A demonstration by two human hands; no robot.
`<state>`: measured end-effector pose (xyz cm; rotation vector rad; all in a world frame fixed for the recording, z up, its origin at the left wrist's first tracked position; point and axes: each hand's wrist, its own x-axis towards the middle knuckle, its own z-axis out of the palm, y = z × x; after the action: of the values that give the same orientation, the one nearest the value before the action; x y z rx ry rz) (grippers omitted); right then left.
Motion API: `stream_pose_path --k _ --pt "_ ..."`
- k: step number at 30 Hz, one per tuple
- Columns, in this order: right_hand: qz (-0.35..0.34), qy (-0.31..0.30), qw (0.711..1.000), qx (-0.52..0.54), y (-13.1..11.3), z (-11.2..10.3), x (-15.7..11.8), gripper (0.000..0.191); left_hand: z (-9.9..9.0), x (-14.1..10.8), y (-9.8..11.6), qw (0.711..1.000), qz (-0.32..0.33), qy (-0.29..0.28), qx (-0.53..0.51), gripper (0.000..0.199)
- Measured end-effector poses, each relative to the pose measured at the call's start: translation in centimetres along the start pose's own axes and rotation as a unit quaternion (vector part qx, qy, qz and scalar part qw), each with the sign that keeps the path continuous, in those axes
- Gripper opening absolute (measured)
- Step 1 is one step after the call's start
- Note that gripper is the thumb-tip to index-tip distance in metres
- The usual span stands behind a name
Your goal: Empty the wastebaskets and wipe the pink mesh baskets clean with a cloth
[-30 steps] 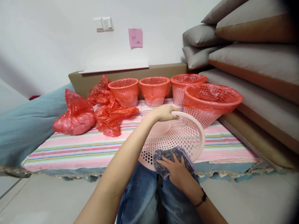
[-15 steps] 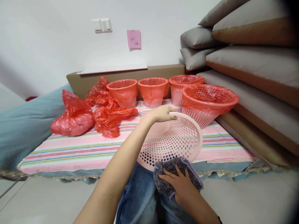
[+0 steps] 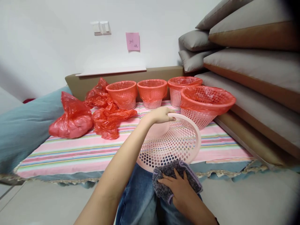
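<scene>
My left hand (image 3: 163,115) grips the upper rim of a pale pink perforated basket (image 3: 173,142), its fingers wrapped round the edge. The basket is tipped on its side above my knees, with its wide opening turned toward me. Spread over a folded dark grey cloth (image 3: 161,184) with purple edging, my right hand (image 3: 179,187) presses it against the basket's lower rim. Part of the rim is hidden under the cloth.
Behind stand pink baskets lined with red bags (image 3: 152,89), several in all. Red plastic bags (image 3: 71,120) lie left on the striped cloth (image 3: 77,150). Grey and brown cushions (image 3: 253,65) are stacked at the right, and a blue armrest (image 3: 30,122) is at the left.
The view has shifted slightly, so the background sits a little lower and further left. Both hands keep their places on the basket and the cloth.
</scene>
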<state>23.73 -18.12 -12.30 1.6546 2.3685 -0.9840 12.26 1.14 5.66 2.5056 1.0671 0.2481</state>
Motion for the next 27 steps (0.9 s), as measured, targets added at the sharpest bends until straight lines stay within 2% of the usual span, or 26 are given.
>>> stream_pose_path --k 6,9,11,13,16,19,23,25,27 --pt "0.012 -0.006 1.0 -0.002 -1.1 -0.3 -0.4 0.075 -0.1 0.0 -0.2 1.0 0.008 -0.006 -0.003 0.03" --pt "-0.006 -0.014 0.999 0.049 -1.5 -0.8 -0.9 0.077 -0.1 0.2 -0.4 1.0 0.012 -0.005 -0.003 0.03" --pt "-0.059 -0.004 0.991 0.123 -1.6 -2.0 -1.3 0.076 -0.1 0.3 -0.5 1.0 0.012 -0.005 -0.002 0.03" --pt "-0.137 0.015 0.971 0.196 -1.7 -4.1 -1.7 0.073 -0.1 0.3 -0.5 1.0 0.011 -0.006 0.001 0.029" --pt "-0.221 0.085 0.934 0.267 -1.7 -7.7 -1.4 0.061 -0.2 0.1 -0.5 1.0 0.015 -0.003 0.002 0.03" --pt "-0.216 0.203 0.904 0.309 -1.2 -10.1 1.2 0.053 -0.2 -0.1 -0.6 1.0 0.019 -0.001 0.001 0.031" --pt "-0.144 0.354 0.879 0.283 -0.2 -10.4 7.8 0.05 -0.3 -0.6 -1.0 1.0 0.008 -0.003 -0.001 0.03" --pt "-0.097 0.399 0.884 0.225 -0.4 -10.2 11.4 0.054 -0.2 -0.9 -1.3 1.0 0.0 -0.001 -0.004 0.028" --pt "-0.069 0.389 0.908 0.138 -1.1 -10.1 14.5 0.055 -0.2 -1.2 -1.7 1.0 -0.001 0.004 -0.008 0.029"
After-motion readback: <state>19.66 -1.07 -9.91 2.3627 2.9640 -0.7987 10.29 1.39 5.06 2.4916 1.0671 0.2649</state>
